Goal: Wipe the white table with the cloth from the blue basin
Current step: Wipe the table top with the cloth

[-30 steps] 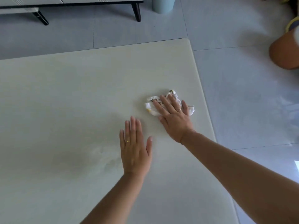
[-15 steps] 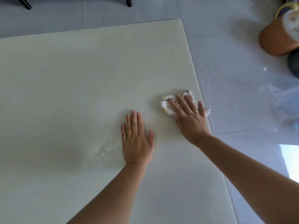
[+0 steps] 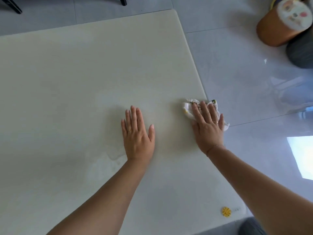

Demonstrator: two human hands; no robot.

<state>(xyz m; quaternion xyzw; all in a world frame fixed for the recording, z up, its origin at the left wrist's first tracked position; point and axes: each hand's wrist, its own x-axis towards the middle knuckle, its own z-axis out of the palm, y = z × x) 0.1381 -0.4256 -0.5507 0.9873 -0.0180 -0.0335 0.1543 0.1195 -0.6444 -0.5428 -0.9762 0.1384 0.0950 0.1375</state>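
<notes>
One crumpled cloth lies under the right hand's straight, spread fingers, pressed flat at the white table's right edge, one corner overhanging. Left hand rests flat, fingers together, beside it, clear of cloth. Next stroke likely runs leftward; right hand nearer.

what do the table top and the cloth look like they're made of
The table looks like a hard, smooth stone or stone-look slab, off-white with a dull sheen and rounded edge; which one is unclear. The cloth looks like thin, soft fabric, white with small printed marks, crumpled into folds under the right hand.
</notes>
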